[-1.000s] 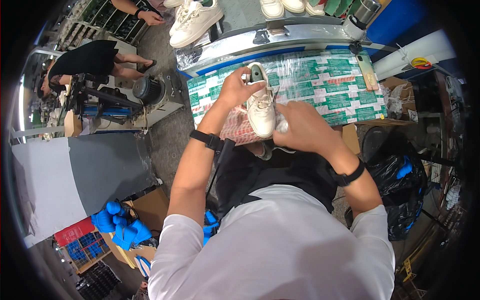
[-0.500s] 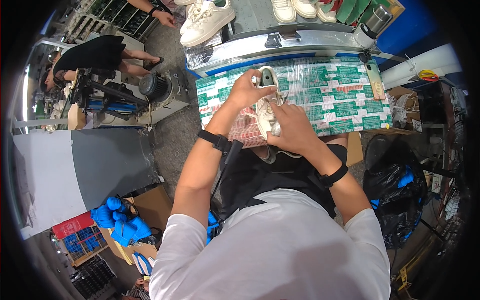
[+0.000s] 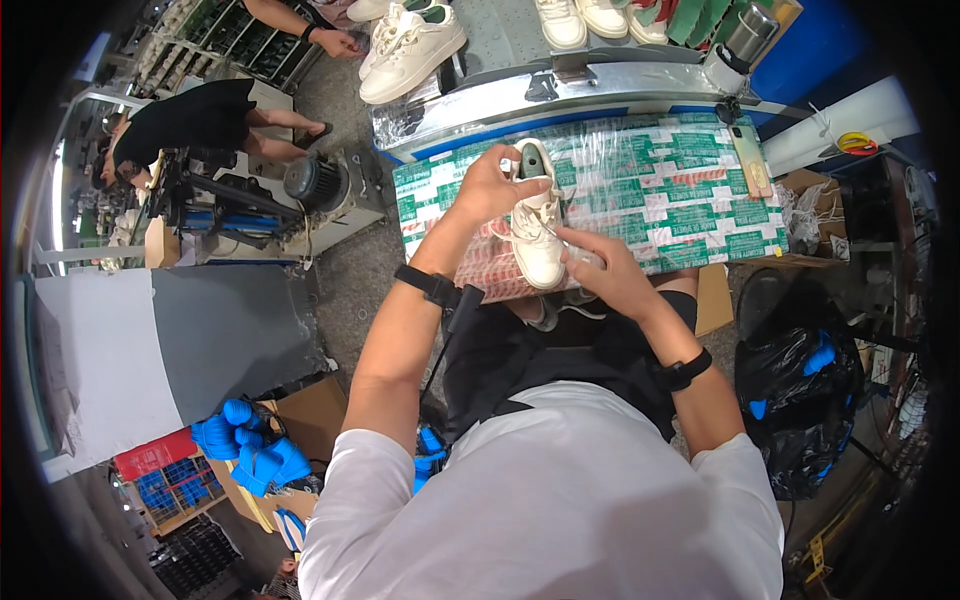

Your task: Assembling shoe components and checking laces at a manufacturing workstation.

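A cream lace-up sneaker (image 3: 540,258) lies on the work board (image 3: 660,220), which is wrapped in green and white printed tape. Its toe points toward me, and a dark green insole shows in its opening. At the collar and tongue, my left hand (image 3: 490,187) is closed on the sneaker, thumb across the tongue. My right hand (image 3: 615,275) is just right of the toe, its fingers closed around a slim pale tool (image 3: 583,254) whose kind I cannot make out. The tip of that tool is close to the sneaker's side; contact is unclear.
More cream sneakers (image 3: 415,55) stand on the grey conveyor (image 3: 505,40) beyond the board's metal edge. A steel flask (image 3: 750,35) and a phone (image 3: 745,150) are at the right. A co-worker (image 3: 190,120) bends near a motor (image 3: 315,180) at left. Black bags (image 3: 800,400) lie right.
My right hand has moved off the sneaker's laces to the right and toward me, uncovering the toe. The slim tool now shows in its fingers. My left hand keeps its hold.
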### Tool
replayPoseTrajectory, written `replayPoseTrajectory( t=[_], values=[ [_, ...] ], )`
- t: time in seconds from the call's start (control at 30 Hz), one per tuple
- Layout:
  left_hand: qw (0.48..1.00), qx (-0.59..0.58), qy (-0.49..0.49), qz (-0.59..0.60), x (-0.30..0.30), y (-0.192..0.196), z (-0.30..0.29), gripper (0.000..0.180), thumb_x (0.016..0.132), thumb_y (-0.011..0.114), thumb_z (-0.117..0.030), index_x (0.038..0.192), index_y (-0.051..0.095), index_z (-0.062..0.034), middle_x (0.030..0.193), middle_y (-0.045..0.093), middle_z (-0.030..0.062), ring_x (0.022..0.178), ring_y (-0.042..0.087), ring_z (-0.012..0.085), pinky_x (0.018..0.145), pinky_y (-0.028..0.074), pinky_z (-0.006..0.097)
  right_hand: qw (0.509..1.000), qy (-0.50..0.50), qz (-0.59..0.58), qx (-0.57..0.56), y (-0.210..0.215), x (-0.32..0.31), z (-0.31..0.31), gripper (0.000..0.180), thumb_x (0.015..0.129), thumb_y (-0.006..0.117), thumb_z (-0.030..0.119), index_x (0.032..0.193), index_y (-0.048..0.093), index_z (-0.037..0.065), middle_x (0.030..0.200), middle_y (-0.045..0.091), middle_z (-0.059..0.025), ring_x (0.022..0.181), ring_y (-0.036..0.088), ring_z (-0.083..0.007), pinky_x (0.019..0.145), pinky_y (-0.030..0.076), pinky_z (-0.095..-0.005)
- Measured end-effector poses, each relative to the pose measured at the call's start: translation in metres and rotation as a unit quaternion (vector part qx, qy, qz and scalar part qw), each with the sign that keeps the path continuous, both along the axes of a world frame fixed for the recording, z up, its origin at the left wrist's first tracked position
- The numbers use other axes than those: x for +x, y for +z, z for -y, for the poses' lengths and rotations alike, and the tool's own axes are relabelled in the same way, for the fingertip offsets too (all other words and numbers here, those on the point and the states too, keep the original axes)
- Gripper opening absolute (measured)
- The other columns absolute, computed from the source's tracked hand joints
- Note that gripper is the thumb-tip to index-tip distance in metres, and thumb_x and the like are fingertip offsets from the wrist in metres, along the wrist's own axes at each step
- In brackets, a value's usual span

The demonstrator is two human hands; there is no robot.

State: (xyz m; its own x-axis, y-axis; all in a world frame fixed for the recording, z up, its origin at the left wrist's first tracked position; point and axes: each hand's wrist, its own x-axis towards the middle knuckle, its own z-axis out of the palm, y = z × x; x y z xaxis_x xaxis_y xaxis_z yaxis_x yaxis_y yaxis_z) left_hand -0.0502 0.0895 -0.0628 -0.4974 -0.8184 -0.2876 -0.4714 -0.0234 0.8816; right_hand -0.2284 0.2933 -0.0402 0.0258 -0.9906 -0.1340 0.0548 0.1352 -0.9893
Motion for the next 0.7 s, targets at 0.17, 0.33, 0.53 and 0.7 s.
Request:
replayPoseTrajectory(
  t=[0.17, 0.33, 0.53, 0.7],
  values=[
    [0.999, -0.014, -0.014, 0.037, 0.000, 0.004, 0.012, 0.068, 0.087, 0.099, -0.026, 0.134, 0.058, 0.0008, 0.095, 0.078, 0.0157, 0.067, 0.069, 0.0138, 0.054, 0.056, 0.031, 0.968, -0.013, -0.228, -0.102, 0.010, 0.029, 0.015, 0.067, 0.088, 0.077, 0.028, 0.145, 0.066, -0.006, 0.135, 0.071, -0.0283, 0.121, 0.071, -0.0417, 0.105, 0.056, -0.0443],
    [0.985, -0.159, -0.036, 0.060, 0.006, -0.033, 0.000, 0.072, 0.079, 0.103, -0.038, 0.131, 0.065, -0.0068, 0.118, 0.074, 0.0131, 0.103, 0.073, 0.0250, 0.095, 0.060, 0.042, 0.983, 0.032, -0.146, -0.108, -0.020, 0.008, -0.017, 0.066, 0.090, 0.076, 0.020, 0.149, 0.062, -0.006, 0.141, 0.069, -0.0257, 0.131, 0.068, -0.0380, 0.113, 0.051, -0.0419],
    [0.994, -0.097, -0.041, 0.042, 0.005, -0.001, -0.009, 0.069, 0.079, 0.102, -0.038, 0.126, 0.065, -0.0038, 0.116, 0.072, 0.0141, 0.102, 0.071, 0.0258, 0.088, 0.060, 0.040, 0.999, 0.003, 0.037, 0.005, -0.026, 0.008, -0.013, 0.060, 0.090, 0.076, 0.016, 0.144, 0.066, -0.010, 0.127, 0.075, -0.0193, 0.118, 0.072, -0.0279, 0.105, 0.055, -0.0403],
    [0.994, -0.088, -0.037, 0.059, 0.001, 0.009, -0.001, 0.068, 0.081, 0.101, -0.039, 0.128, 0.066, -0.0055, 0.121, 0.072, 0.0129, 0.105, 0.072, 0.0268, 0.089, 0.060, 0.040, 0.952, -0.026, -0.264, -0.152, 0.001, 0.031, 0.020, 0.068, 0.080, 0.081, 0.024, 0.137, 0.066, -0.009, 0.111, 0.071, -0.0282, 0.104, 0.068, -0.0487, 0.094, 0.055, -0.0542]
  ],
)
